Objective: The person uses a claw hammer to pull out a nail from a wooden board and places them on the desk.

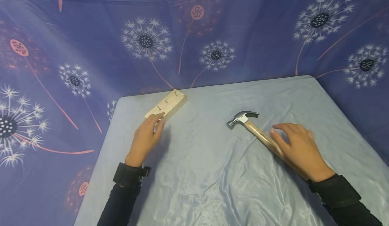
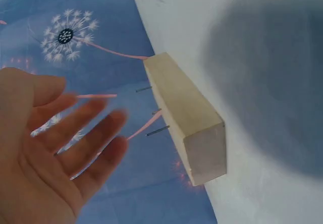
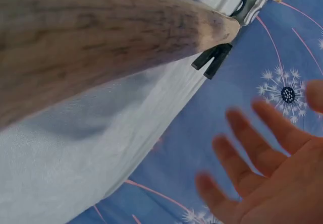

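Observation:
A pale wooden block (image 1: 170, 104) lies at the back left of the cloth-covered table, with three nails (image 2: 157, 130) standing partly out of its top. My left hand (image 1: 145, 141) hovers at the block's near end; the left wrist view shows its loosely bent fingers (image 2: 91, 156) apart from the wood. A claw hammer (image 1: 259, 133) with a wooden handle and metal head (image 3: 248, 8) lies to the right of middle, its claw toward the right. Over the lower handle hangs my right hand (image 1: 299, 148), fingers spread and not wrapped round it. The handle's end is hidden behind this hand.
Light blue satin-like cloth (image 1: 194, 172) with wrinkles covers the table. A purple-blue curtain (image 1: 261, 44) printed with dandelions hangs behind and along the sides, close to the block's far end.

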`<act>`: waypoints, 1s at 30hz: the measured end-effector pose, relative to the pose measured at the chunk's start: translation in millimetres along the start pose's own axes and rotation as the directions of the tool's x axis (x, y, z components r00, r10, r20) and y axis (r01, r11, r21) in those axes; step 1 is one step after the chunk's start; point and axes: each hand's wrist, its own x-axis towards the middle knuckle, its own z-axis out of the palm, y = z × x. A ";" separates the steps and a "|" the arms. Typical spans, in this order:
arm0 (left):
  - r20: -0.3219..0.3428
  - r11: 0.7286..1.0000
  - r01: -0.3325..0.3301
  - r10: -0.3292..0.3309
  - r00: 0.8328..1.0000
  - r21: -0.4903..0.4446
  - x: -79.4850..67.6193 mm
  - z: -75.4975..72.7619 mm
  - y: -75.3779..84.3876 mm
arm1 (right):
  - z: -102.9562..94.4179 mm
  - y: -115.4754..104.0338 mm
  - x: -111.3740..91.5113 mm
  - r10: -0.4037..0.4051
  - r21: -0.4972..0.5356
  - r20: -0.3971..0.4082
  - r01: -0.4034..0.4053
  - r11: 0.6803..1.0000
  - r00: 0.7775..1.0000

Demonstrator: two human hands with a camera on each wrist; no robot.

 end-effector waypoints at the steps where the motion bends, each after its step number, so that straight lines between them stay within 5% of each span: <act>1: 0.008 1.000 0.013 -0.013 1.000 -0.010 -0.4 -1.0 1.3 | -0.4 -0.5 -0.5 0.001 -0.004 -0.006 -0.001 1.000 1.000; 18: 0.094 0.991 0.135 -0.134 0.987 0.002 -2.0 0.0 0.5 | -0.3 1.9 -13.8 0.047 -0.029 0.081 -0.045 0.999 0.996; 23: 0.112 0.974 0.227 -0.224 0.968 -0.011 -0.5 3.1 -2.8 | 1.9 5.6 -16.4 0.076 -0.035 0.130 -0.072 0.997 0.989; 30: 0.007 0.926 0.378 -0.378 0.926 0.007 -0.1 15.0 -13.5 | 6.5 7.7 -19.8 0.122 -0.047 0.238 -0.114 0.992 0.964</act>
